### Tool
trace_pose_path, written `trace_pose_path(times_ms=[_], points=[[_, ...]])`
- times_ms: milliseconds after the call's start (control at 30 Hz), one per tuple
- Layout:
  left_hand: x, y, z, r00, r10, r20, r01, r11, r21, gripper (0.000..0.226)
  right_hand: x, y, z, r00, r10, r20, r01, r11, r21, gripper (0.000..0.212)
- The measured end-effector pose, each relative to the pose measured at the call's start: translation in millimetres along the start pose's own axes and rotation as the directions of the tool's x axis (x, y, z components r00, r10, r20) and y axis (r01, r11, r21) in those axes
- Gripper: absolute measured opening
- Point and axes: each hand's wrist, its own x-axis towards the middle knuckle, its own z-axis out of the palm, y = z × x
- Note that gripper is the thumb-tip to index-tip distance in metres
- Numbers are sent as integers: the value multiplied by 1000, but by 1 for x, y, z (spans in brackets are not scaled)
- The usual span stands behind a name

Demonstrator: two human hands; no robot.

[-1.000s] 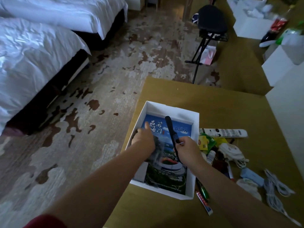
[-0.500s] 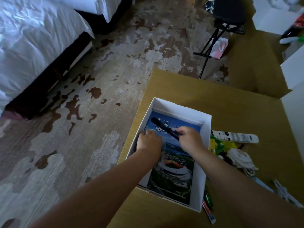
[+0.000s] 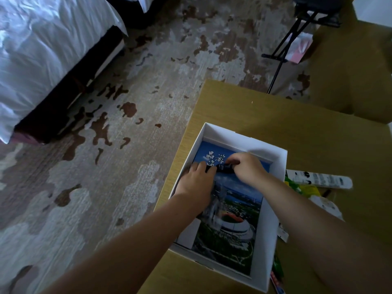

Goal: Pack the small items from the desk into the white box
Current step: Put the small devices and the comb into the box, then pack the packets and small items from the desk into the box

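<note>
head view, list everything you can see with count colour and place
white box: one, white, open on the desk's left part
booklet: one, blue top with an aerial stadium photo, flat inside the white box
comb: one, black, over the booklet's top, between both hands
desk: one, tan wood, lower right
remote: one, white, on the desk right of the box
small items: several, green, yellow, white, right of the box, partly hidden
beds: two, white bedding, upper left
carpet: one, grey with brown patches
folding stand: one, black, top right
left hand: one, in the box, on the comb's left end
right hand: one, gripping the comb
</note>
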Motion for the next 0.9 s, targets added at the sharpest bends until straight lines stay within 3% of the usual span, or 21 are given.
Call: trace_pose_path(times_ms=[133,233,300,367,567,667,767,900], points=[[12,1,-7,987,-7,-163,-13,992,-122,69,-2,-10,-19,987,-148,-70,140,985,-104,36],[27,7,-22,954,-16,-300,-23,992,-126,37,-10,-19,-38,927,-322,-190,291,940,-177,31],[35,10,-33,955,-29,-294,3,996,-89,22,-15,-20,-48,871,-398,-287,335,910,-245,27],[43,13,-40,968,-29,-249,17,999,-47,23,-17,-16,-54,841,-434,-324,320,880,-350,23],[63,14,-38,997,36,-73,-27,993,119,28,-18,3,-31,949,-301,-94,248,897,-365,4],[74,11,-33,999,38,19,-41,983,179,29,-11,13,-14,976,-210,-54,184,935,-304,12],[77,11,-26,1000,-3,24,-1,988,156,32,-3,15,-1,989,-146,-33,131,948,-291,16],[68,14,-14,998,12,63,-15,999,38,38,7,12,6,993,-55,-106,30,974,-223,17]])
